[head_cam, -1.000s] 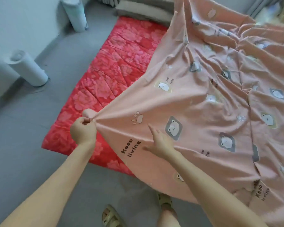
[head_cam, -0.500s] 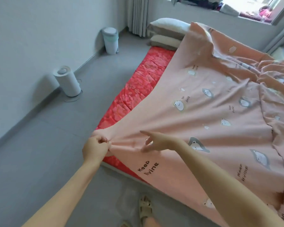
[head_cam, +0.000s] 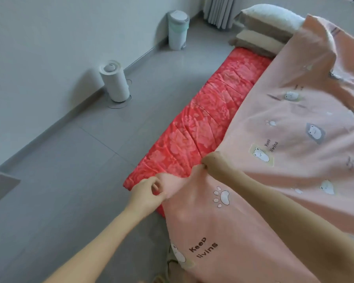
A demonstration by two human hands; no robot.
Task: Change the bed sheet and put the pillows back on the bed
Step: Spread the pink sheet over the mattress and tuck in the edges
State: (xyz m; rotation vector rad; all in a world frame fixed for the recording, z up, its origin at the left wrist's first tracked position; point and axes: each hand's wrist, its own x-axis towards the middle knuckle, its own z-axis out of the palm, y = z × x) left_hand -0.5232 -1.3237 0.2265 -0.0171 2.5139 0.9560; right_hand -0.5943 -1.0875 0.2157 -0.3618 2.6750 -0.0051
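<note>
A pink bed sheet (head_cam: 284, 160) printed with bears and "Keep living" lies over most of a red floral mattress (head_cam: 202, 127) on the floor. A strip of the mattress along its left side stays bare. My left hand (head_cam: 148, 194) pinches the sheet's corner at the mattress's near left corner. Just to its right and slightly farther, my right hand (head_cam: 211, 161) is curled into the sheet's edge, wrist bent. Two stacked pillows (head_cam: 266, 25) lie on the floor past the head of the mattress.
A white cylinder (head_cam: 114, 82) and a white bin (head_cam: 177, 29) stand against the left wall on the grey floor. A pleated grey curtain (head_cam: 219, 11) hangs at the back. A grey furniture corner (head_cam: 0, 186) pokes in at left. My sandalled foot (head_cam: 172, 260) shows beside the sheet's hanging edge.
My right hand, earlier flat and open on the sheet, now grips its edge. The sheet's corner has come down toward the mattress's near left corner. My view has swung left.
</note>
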